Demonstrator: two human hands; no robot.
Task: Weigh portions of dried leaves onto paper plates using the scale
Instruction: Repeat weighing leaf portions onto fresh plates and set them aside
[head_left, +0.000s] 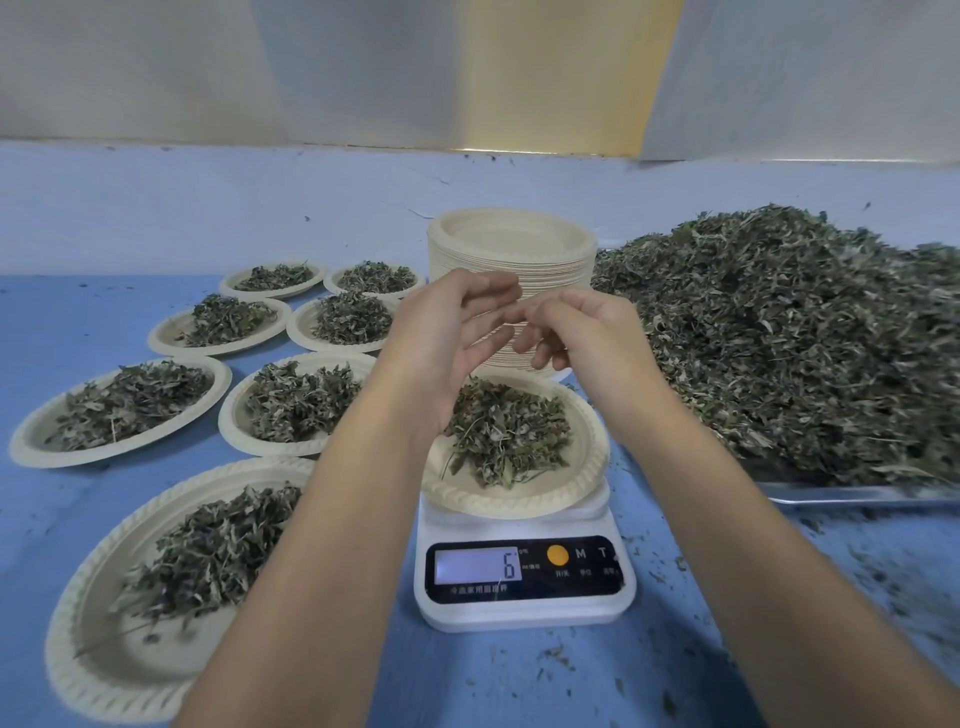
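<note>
Both hands were held in the air directly above the plate (589, 462) that stood on the scale (524, 613), so the task's thing lay straight down from the fingers, between the two forearms. The left hand (457, 332) was turned with its palm to the right, its fingers (493, 296) relaxed and slightly apart, holding nothing that could be seen. The right hand (582, 332) showed its back, and its fingers (540, 353) were bent down and met the left fingertips. It could not be told whether they pinched a few leaves, because this part was blurred. A small heap of leaves (506, 431) lay in the middle of the plate, and the display (478, 566) showed a 6. The big pile (779, 338) on the tray (857, 493) lay to the right, much nearer to the right hand. The filled plates (218, 379) lay to the left on the table (78, 322), nearer to the left hand. The stack (511, 239) of unused plates stood just behind the hands. In my judgement, adding more leaves would be work for the right hand, and setting the plate aside would suit the left hand.
</note>
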